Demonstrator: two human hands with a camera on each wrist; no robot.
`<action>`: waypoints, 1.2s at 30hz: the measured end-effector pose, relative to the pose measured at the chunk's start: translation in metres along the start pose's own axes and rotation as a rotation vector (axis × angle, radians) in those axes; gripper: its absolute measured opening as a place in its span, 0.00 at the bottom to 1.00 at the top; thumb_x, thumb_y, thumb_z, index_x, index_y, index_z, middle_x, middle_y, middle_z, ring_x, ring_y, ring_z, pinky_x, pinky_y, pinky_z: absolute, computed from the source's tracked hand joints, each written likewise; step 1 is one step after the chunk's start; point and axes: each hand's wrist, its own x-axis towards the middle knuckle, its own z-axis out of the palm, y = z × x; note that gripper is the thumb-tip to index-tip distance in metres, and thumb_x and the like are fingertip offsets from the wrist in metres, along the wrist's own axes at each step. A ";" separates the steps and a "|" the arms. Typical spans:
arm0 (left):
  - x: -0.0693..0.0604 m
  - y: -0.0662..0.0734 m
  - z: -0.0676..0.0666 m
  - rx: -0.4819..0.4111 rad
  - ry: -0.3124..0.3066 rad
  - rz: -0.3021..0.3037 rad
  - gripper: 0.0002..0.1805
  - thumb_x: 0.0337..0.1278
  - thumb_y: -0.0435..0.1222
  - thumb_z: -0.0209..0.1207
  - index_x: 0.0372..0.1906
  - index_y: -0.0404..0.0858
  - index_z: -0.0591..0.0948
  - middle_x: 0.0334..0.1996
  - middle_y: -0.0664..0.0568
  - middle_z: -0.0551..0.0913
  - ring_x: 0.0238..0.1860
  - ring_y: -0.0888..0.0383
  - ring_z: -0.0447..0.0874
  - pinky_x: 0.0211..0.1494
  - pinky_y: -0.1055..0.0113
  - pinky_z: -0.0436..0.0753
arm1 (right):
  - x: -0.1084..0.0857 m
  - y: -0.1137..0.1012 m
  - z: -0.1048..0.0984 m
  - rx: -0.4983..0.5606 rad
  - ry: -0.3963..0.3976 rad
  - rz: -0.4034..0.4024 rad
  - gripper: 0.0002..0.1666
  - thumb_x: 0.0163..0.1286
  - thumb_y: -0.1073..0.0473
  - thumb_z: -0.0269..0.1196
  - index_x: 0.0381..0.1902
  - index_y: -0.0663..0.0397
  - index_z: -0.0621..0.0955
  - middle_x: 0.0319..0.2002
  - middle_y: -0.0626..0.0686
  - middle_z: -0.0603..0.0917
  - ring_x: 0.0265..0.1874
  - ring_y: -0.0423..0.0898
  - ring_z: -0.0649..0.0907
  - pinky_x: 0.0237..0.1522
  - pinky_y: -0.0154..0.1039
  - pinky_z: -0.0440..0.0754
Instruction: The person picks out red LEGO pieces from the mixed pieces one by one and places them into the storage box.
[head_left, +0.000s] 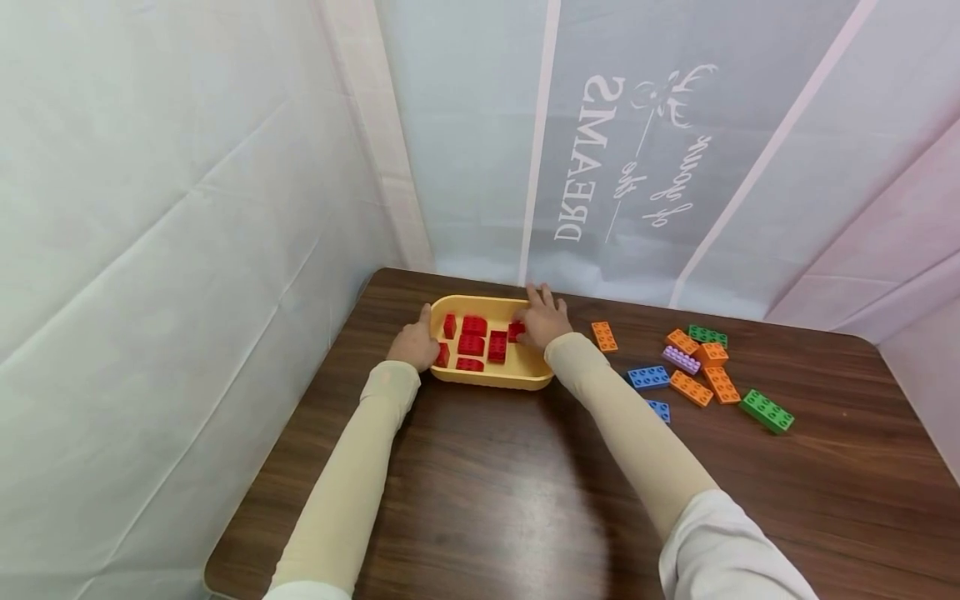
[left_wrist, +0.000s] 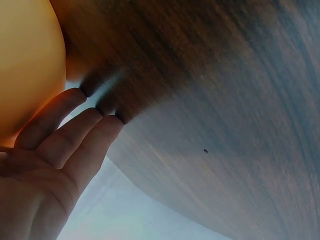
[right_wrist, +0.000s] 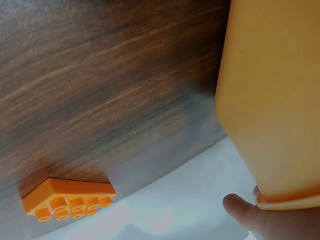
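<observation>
A yellow tray (head_left: pixel 491 379) stands near the table's far edge, holding several red toy bricks (head_left: pixel 471 344). At its left end my left hand (head_left: pixel 415 343) grips the rim. In the left wrist view, three fingers (left_wrist: pixel 92 145) lie along the outside of the yellow wall (left_wrist: pixel 30 65); the thumb is hidden there. My right hand (head_left: pixel 546 319) grips the tray's right end from above and partly covers a red brick. The right wrist view shows the tray's outer wall (right_wrist: pixel 275 100), with part of the right hand (right_wrist: pixel 272 220) at the rim.
Right of the tray lie an orange brick (head_left: pixel 603 337), blue bricks (head_left: pixel 648 377), a purple brick (head_left: pixel 681 359) and green bricks (head_left: pixel 767 411), with more orange ones among them. Fabric curtains (head_left: pixel 480 167) hang behind and left of the dark wooden table (head_left: pixel 480 500).
</observation>
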 end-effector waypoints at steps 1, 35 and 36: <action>0.000 0.000 0.000 -0.001 0.000 0.000 0.43 0.68 0.35 0.50 0.82 0.41 0.45 0.32 0.40 0.83 0.29 0.48 0.80 0.37 0.55 0.79 | 0.000 0.000 0.000 -0.003 0.000 0.004 0.20 0.67 0.52 0.71 0.57 0.46 0.86 0.79 0.63 0.50 0.76 0.66 0.44 0.68 0.70 0.50; -0.010 -0.001 -0.010 0.015 -0.065 0.052 0.43 0.66 0.33 0.45 0.81 0.35 0.38 0.64 0.27 0.71 0.47 0.40 0.76 0.55 0.47 0.76 | -0.213 0.090 -0.047 0.201 0.078 0.105 0.20 0.71 0.52 0.66 0.52 0.60 0.81 0.46 0.57 0.84 0.42 0.52 0.83 0.46 0.54 0.81; -0.011 0.000 -0.009 0.018 -0.070 0.054 0.43 0.66 0.33 0.44 0.81 0.34 0.38 0.65 0.27 0.70 0.48 0.40 0.76 0.56 0.46 0.75 | -0.224 0.092 -0.041 0.190 0.077 0.126 0.20 0.70 0.51 0.67 0.50 0.61 0.82 0.42 0.56 0.85 0.38 0.51 0.83 0.43 0.53 0.81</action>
